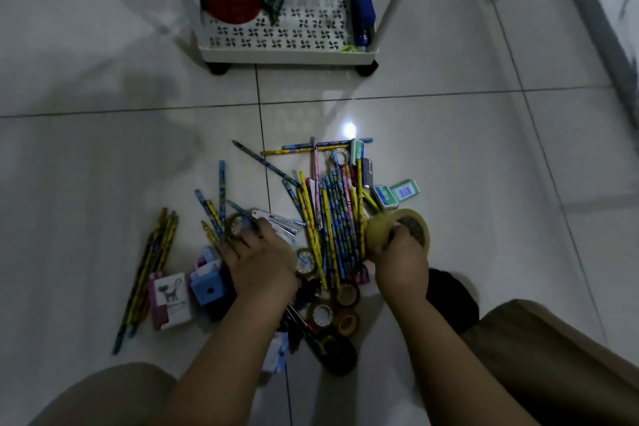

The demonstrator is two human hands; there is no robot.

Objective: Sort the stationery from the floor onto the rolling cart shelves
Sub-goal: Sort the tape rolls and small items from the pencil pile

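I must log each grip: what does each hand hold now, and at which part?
The right hand grips the big clear tape roll by its rim. The left hand rests on the pile; whether it holds anything cannot be told.

Floor: glossy pale grey tile floor [449, 135], dark grout lines, one bright light reflection.
Cart: white plastic rolling cart [288, 54] on black castors, standing on the tiles, well apart from the pile.
Pile, centre: patterned blue and yellow pencils [337, 218], loosely fanned.
Pile, left: separate bundle of dark yellow-patterned pencils [152, 270]; blue cube sharpener [207, 287] beside a small purple-edged card box [169, 299].
Pile, right: green and white small boxes [397, 194].
Pile, near: small tape rolls [345, 294].
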